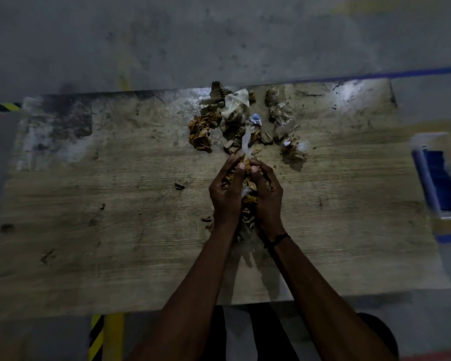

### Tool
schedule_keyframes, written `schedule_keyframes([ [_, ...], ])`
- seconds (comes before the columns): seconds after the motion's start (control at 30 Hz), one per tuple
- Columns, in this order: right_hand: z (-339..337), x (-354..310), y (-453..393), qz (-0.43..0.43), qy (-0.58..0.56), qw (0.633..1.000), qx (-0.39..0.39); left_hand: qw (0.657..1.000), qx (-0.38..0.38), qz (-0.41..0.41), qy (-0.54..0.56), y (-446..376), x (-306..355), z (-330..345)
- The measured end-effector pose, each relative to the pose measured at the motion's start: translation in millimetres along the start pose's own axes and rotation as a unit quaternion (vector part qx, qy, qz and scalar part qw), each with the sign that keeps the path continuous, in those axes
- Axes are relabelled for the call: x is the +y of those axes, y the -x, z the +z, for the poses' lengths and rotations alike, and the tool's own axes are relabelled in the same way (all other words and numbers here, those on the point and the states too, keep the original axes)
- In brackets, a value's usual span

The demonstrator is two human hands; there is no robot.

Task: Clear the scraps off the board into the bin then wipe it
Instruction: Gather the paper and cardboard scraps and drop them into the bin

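A worn wooden board [115,217] lies on the floor in front of me. My left hand [225,196] and my right hand [267,196] are cupped together above its middle, both shut on a handful of scraps [249,201]: brown dried bits, paper and a strip of clear plastic that hangs down between my wrists. A heap of scraps [235,118] stays on the board near its far edge, with crumpled paper, cardboard pieces and brown leaves. A few small crumbs [179,186] lie scattered to the left of my hands.
A box-like container [439,178] with blue material inside sits at the board's right edge. Grey concrete floor surrounds the board, with blue tape lines [414,72] behind it and yellow-black hazard tape [97,337] near my feet. The scene is dim.
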State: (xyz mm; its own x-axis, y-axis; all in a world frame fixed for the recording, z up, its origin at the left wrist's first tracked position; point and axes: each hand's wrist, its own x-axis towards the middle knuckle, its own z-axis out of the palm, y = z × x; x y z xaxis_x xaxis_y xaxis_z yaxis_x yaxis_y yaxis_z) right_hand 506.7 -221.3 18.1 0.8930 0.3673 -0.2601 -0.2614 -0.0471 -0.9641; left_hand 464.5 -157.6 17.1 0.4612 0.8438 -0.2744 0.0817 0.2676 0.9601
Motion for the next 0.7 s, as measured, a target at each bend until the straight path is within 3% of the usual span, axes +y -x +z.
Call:
schedule_keyframes([
  [0.13, -3.5, -19.6, 13.7, -0.006, -0.027, 1.000, 0.000, 0.999, 0.015, -0.004, 0.044, 28.7, 36.9, 3.1],
  [0.2, -24.7, 74.8, -21.2, -0.011, -0.002, 1.000, -0.028, 0.997, -0.039, 0.038, 0.051, 57.1, 73.6, 12.2],
  [0.23, -32.4, 100.4, -36.3, -0.021, 0.000, 0.999, -0.036, 0.997, 0.000, 0.070, -0.030, 72.8, 105.9, 10.6],
  [0.27, -33.2, 106.8, -39.2, -0.010, -0.038, 0.995, -0.088, 0.997, 0.011, 0.073, -0.014, 83.4, 121.5, 6.7],
  [0.33, -26.3, 33.0, -9.0, -0.002, -0.047, 0.992, -0.120, 0.995, -0.010, 0.090, 0.037, 85.3, 105.1, 8.8],
  [0.4, -14.9, -94.7, 39.7, -0.007, -0.053, 0.997, -0.055, 0.993, 0.081, 0.018, 0.080, 67.6, 94.9, 15.2],
  [0.7, -22.3, -170.6, 73.3, -0.043, -0.117, 0.991, -0.049, 0.986, 0.070, 0.065, 0.134, 101.6, 161.1, 20.8],
])
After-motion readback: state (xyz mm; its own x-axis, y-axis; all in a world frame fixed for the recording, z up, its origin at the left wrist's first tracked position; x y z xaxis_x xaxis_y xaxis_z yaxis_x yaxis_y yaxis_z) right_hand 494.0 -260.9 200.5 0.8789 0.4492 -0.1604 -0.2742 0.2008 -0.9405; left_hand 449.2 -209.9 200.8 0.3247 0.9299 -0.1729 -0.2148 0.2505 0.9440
